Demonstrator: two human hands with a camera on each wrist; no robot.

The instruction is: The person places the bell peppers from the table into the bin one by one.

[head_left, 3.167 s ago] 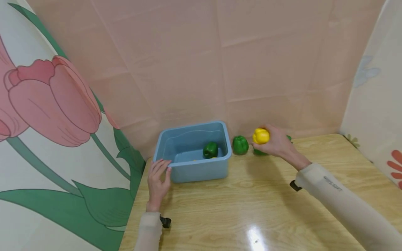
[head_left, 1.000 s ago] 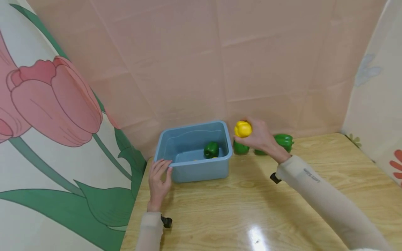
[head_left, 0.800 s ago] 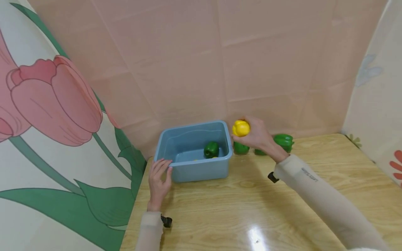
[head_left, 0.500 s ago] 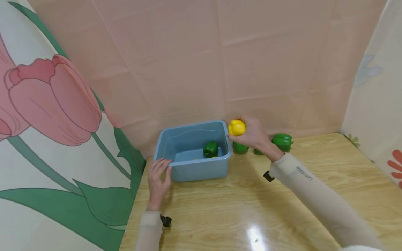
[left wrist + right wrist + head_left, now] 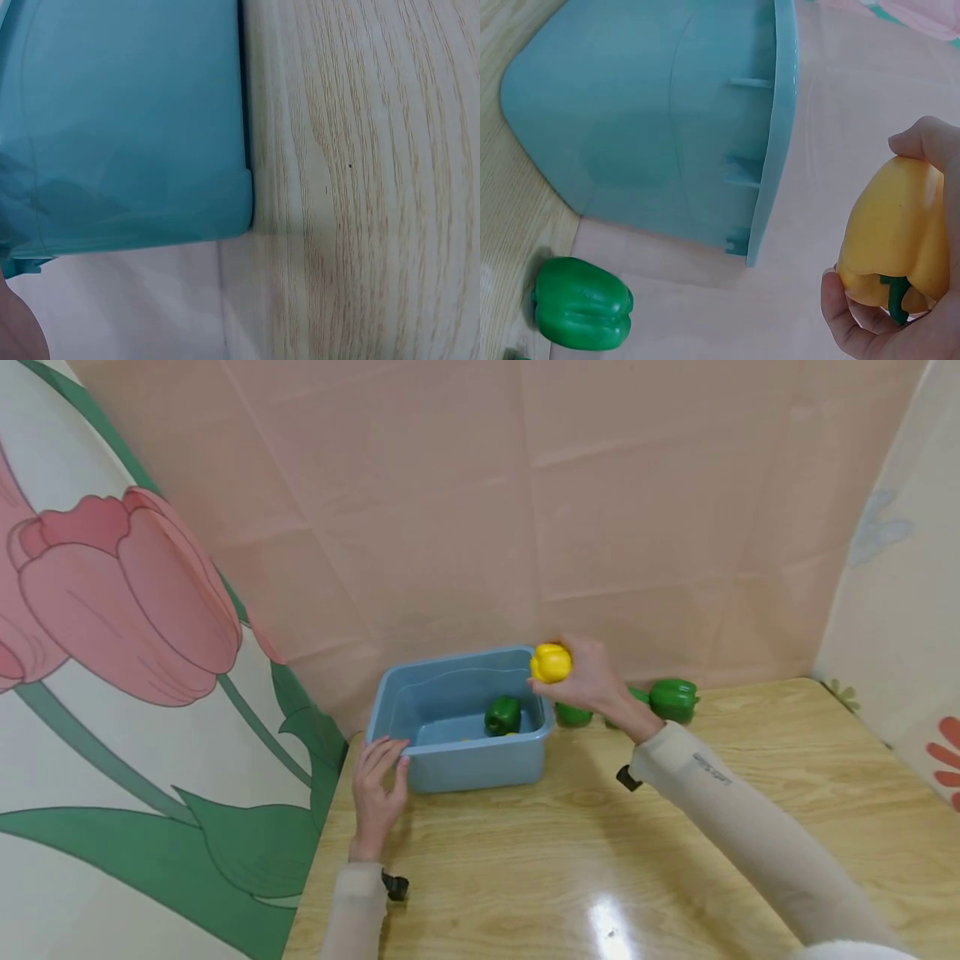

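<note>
My right hand grips a yellow bell pepper above the right rim of a blue plastic bin. From the right wrist, the yellow bell pepper shows its green stem, with thumb and fingers around its sides. At the bin's front left corner, my left hand holds the rim, fingers over the edge and thumb by the outer wall. Inside the bin lies a green bell pepper. Small yellow bits peek over its front rim, mostly hidden. The left wrist view shows the bin's wall close up.
Right of the bin on the wooden table stand a green bell pepper and another green bell pepper. Between them, a further green pepper is mostly behind my right wrist. A pinkish sheet hangs behind.
My right hand has carried the yellow bell pepper leftward and slightly up, from above the green peppers to the bin's right rim. The left hand and bin have stayed put.
</note>
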